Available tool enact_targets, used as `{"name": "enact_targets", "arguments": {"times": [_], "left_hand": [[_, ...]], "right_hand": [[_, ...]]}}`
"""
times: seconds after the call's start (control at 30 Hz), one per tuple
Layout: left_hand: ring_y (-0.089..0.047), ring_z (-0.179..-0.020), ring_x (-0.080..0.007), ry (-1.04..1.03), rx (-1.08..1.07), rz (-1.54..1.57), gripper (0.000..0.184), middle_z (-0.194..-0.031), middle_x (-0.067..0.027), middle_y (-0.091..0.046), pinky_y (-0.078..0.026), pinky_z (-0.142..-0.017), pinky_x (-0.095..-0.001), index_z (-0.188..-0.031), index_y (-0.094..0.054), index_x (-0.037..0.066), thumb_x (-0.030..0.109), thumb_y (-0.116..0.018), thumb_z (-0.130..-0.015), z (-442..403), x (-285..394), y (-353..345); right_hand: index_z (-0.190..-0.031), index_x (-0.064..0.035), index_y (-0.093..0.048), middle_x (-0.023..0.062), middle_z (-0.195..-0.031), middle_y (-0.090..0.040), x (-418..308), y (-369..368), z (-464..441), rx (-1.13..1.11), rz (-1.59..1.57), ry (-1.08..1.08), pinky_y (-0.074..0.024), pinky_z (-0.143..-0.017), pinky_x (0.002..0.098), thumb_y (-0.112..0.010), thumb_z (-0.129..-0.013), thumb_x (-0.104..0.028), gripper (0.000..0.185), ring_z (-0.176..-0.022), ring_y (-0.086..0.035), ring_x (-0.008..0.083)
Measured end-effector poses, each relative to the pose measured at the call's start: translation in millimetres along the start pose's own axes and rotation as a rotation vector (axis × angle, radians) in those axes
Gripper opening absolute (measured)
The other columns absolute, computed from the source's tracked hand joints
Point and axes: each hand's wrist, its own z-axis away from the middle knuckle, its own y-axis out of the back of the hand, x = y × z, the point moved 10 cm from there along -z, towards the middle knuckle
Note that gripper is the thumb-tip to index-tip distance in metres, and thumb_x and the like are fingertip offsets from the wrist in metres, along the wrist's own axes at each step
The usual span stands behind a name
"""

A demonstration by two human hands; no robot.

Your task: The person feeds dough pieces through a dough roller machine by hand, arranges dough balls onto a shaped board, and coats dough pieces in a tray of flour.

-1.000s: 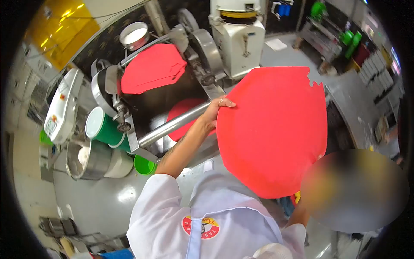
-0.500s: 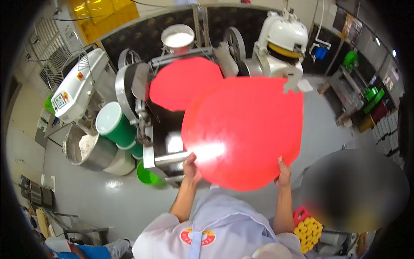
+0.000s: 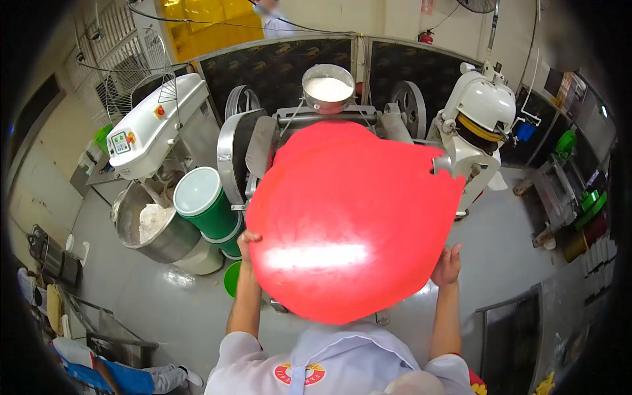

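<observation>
Seemingly midway through handling a red sheet (image 3: 355, 217), held up nearer than the metal machine (image 3: 260, 148), not yet set down, gripped at left by the left hand (image 3: 249, 245) and flanked at right by the right hand (image 3: 447, 266) (impossible to tell whether gripping).

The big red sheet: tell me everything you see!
The red sheet looks smooth and thin, its material unclear, with a rounded bottom, ragged upper-right corner and white glare low down. It's spread before the metal machine; the left hand grips its left edge, the right hand is by its right edge, touch unclear.
</observation>
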Motion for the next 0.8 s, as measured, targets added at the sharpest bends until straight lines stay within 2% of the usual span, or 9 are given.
{"name": "enact_targets", "arguments": {"times": [0.07, 0.13, 0.23, 0.27, 0.37, 0.47, 0.53, 0.67, 0.8], "left_hand": [[-0.062, -0.113, -0.0343, -0.081, 0.054, -0.037, 0.064, -0.124, -0.0164, -0.062, -0.051, -0.098, -0.0474, -0.135, -0.048, -0.001, 0.015, -0.053, -0.073, -43, 27, 0], [-0.061, -0.114, -0.0335, -0.126, 0.095, -0.077, 0.062, -0.125, -0.0156, -0.062, -0.05, -0.098, -0.0469, -0.135, -0.049, -0.001, 0.019, -0.052, -0.076, -82, 41, -1], [-0.06, -0.116, -0.0323, -0.169, 0.146, -0.11, 0.059, -0.125, -0.0143, -0.062, -0.05, -0.099, -0.0461, -0.134, -0.049, 0.0, 0.024, -0.052, -0.08, -128, 40, -8], [-0.06, -0.116, -0.0319, -0.178, 0.157, -0.116, 0.058, -0.125, -0.0139, -0.062, -0.049, -0.099, -0.0458, -0.134, -0.049, 0.001, 0.026, -0.052, -0.082, -138, 35, -11], [-0.059, -0.118, -0.0307, -0.215, 0.173, -0.118, 0.056, -0.126, -0.0126, -0.061, -0.048, -0.1, -0.045, -0.134, -0.05, 0.002, 0.032, -0.051, -0.086, -158, 17, -20], [-0.058, -0.119, -0.0295, -0.255, 0.115, -0.079, 0.055, -0.126, -0.0113, -0.061, -0.048, -0.101, -0.0442, -0.133, -0.051, 0.003, 0.037, -0.051, -0.091, -155, -15, -31], [-0.057, -0.12, -0.0287, -0.23, 0.018, 0.019, 0.054, -0.126, -0.0105, -0.061, -0.047, -0.102, -0.0437, -0.133, -0.051, 0.003, 0.041, -0.05, -0.094, -124, -54, -40], [-0.058, -0.118, -0.03, 0.188, 0.092, 0.29, 0.068, -0.13, -0.0125, -0.059, -0.047, -0.101, -0.0462, -0.134, -0.05, 0.004, 0.061, -0.044, -0.097, 13, -159, -79], [-0.061, -0.113, -0.0298, 0.216, 0.027, -0.257, 0.05, -0.126, -0.0138, -0.06, -0.052, -0.095, -0.0467, -0.133, -0.05, 0.004, 0.043, -0.049, -0.102, 29, -181, -80]], "right_hand": [[-0.142, -0.0054, -0.046, 0.0098, -0.139, -0.055, -25, 7, -21, 0.087, -0.053, 0.092, -0.0462, -0.103, 0.0478, -0.052, -0.095, -0.058, 0.071, -0.127, -0.053, 0.0286], [-0.142, -0.0044, -0.046, 0.0111, -0.137, -0.056, -19, 48, -13, 0.054, 0.161, 0.115, -0.0462, -0.103, 0.0484, -0.056, -0.093, -0.047, 0.065, -0.126, -0.055, 0.0286], [-0.141, -0.0026, -0.046, 0.0133, -0.134, -0.059, -25, -10, -9, -0.146, -0.081, 0.102, -0.0467, -0.102, 0.0487, -0.061, -0.089, -0.03, 0.061, -0.124, -0.057, 0.0285], [-0.141, -0.0021, -0.046, 0.0141, -0.133, -0.059, -21, -17, -13, -0.124, -0.106, 0.077, -0.0468, -0.102, 0.0488, -0.062, -0.087, -0.024, 0.06, -0.123, -0.057, 0.0285], [-0.135, -0.0043, -0.052, 0.0126, -0.126, -0.063, 21, 14, -31, 0.295, 0.008, -0.17, -0.0517, -0.093, 0.047, -0.063, -0.087, -0.022, 0.052, -0.117, -0.061, 0.0263], [-0.123, -0.0071, -0.06, 0.0102, -0.116, -0.066, 38, -7, -59, 0.337, -0.056, -0.142, -0.0538, -0.079, 0.0419, -0.064, -0.088, -0.021, 0.038, -0.106, -0.065, 0.023], [-0.128, -0.0065, -0.054, 0.0083, -0.118, -0.065, 58, -42, -76, 0.278, -0.11, -0.151, -0.0558, -0.079, 0.041, -0.065, -0.091, -0.011, 0.039, -0.104, -0.065, 0.0255], [-0.12, -0.0105, -0.058, 0.0025, -0.102, -0.065, 140, -49, -109, 0.294, -0.008, -0.203, -0.0491, -0.061, 0.0307, -0.068, -0.093, -0.022, 0.031, -0.08, -0.062, 0.0157], [-0.106, -0.0119, -0.059, -0.0029, -0.087, -0.054, 176, -46, -106, 0.427, 0.083, -0.223, -0.0378, -0.055, 0.0232, -0.064, -0.098, -0.03, 0.02, -0.067, -0.045, 0.0068]]}}
